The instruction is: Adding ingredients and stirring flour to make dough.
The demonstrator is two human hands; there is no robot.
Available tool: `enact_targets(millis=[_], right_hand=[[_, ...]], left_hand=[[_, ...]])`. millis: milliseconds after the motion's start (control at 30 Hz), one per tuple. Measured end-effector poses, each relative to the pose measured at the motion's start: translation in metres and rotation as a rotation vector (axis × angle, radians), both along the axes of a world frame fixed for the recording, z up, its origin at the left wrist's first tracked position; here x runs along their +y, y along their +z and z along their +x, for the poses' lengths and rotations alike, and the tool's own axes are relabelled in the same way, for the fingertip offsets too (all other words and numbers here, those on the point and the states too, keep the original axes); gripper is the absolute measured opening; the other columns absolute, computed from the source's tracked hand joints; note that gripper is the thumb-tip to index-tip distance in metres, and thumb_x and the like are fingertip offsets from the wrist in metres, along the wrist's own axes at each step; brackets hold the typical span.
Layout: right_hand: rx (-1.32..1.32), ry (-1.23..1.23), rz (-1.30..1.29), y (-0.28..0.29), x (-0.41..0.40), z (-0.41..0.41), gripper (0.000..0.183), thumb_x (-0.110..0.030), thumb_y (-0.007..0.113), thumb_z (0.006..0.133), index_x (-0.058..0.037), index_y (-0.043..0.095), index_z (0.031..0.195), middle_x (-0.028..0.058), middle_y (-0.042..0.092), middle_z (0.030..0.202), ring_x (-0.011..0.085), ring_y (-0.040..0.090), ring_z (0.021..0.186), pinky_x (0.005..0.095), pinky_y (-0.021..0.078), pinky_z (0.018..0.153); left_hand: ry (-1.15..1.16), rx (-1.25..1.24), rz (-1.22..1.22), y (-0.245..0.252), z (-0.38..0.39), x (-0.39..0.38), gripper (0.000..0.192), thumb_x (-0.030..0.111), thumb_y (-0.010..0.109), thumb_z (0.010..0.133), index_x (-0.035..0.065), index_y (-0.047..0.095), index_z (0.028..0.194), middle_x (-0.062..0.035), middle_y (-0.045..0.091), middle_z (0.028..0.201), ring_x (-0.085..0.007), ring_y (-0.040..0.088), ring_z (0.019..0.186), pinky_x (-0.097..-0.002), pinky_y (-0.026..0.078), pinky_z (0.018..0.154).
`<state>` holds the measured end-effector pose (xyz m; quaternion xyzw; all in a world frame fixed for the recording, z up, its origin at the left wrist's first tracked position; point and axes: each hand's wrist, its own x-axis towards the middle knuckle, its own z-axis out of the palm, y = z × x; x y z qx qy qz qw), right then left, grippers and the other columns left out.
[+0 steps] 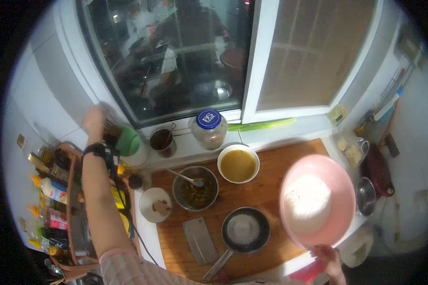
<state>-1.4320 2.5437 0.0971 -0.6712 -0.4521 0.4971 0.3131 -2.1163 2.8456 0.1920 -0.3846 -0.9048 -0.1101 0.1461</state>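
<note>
My left hand (94,120), blurred by motion, reaches to the sill's left corner beside a dark container (110,132) and a green-topped container (127,141). Its fingers are too blurred to show whether they hold anything. My right hand (326,257) is at the near rim of a pink plastic basin (342,217), its fingers curled against the edge. White flour (308,197) lies in the basin. A red object (307,272) shows below that hand.
A wooden board (271,188) carries a cleaver (199,240), a small frying pan (246,229), a bowl of yellowish liquid (238,165), a metal bowl with a spoon (195,188) and a white bowl (155,205). A blue-lidded jar (209,130) and green onion (260,124) rest on the sill. Sauce bottles (53,190) crowd the left.
</note>
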Motion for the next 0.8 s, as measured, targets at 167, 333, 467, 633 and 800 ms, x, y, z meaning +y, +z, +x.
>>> enact_targets(millis=[167,333,467,633,800], right_hand=[[0.045,0.012,0.014,-0.002,0.005,-0.007,0.022,-0.005,0.053,0.081,0.0026,0.053,0.102,0.0101,0.062,0.086,0.0151,0.058,0.073,0.0251,0.0464,0.063],[0.197,0.073,-0.048,-0.006,0.008,-0.004,0.021,-0.003,0.050,0.086,0.0040,0.050,0.105,0.0127,0.060,0.095,0.0176,0.057,0.086,0.0282,0.0468,0.076],[0.201,0.114,-0.103,0.005,0.018,-0.007,0.024,-0.001,0.051,0.084,0.0043,0.049,0.107,0.0136,0.058,0.100,0.0203,0.056,0.094,0.0309,0.0469,0.085],[0.185,0.237,-0.062,0.007,0.035,-0.012,0.027,-0.006,0.052,0.086,0.0019,0.048,0.111,0.0132,0.057,0.105,0.0207,0.055,0.099,0.0318,0.0455,0.090],[0.292,0.522,0.020,-0.009,0.059,-0.037,0.027,-0.010,0.054,0.086,-0.0036,0.050,0.112,0.0100,0.058,0.104,0.0185,0.056,0.098,0.0300,0.0439,0.090]], left_hand=[[-0.107,-0.072,-0.051,-0.014,-0.067,0.009,0.038,0.030,0.039,0.085,0.0015,0.060,0.097,-0.0181,0.060,0.100,-0.0328,0.056,0.096,-0.0399,0.044,0.080],[-0.219,-0.170,0.054,-0.017,-0.116,0.014,0.027,0.020,0.056,0.074,-0.0012,0.060,0.090,-0.0224,0.061,0.090,-0.0363,0.058,0.087,-0.0423,0.045,0.075],[-0.249,-0.002,-0.016,-0.005,-0.103,0.017,0.030,0.020,0.059,0.073,-0.0020,0.058,0.093,-0.0225,0.059,0.091,-0.0365,0.057,0.087,-0.0417,0.044,0.075],[-0.397,0.350,0.143,0.061,-0.033,-0.017,0.024,0.023,0.053,0.082,0.0005,0.055,0.091,-0.0200,0.059,0.086,-0.0357,0.056,0.083,-0.0413,0.043,0.073],[-0.680,0.385,0.430,0.148,0.160,-0.137,0.020,0.021,0.048,0.089,0.0023,0.055,0.087,-0.0110,0.061,0.079,-0.0184,0.060,0.070,-0.0293,0.046,0.062]])
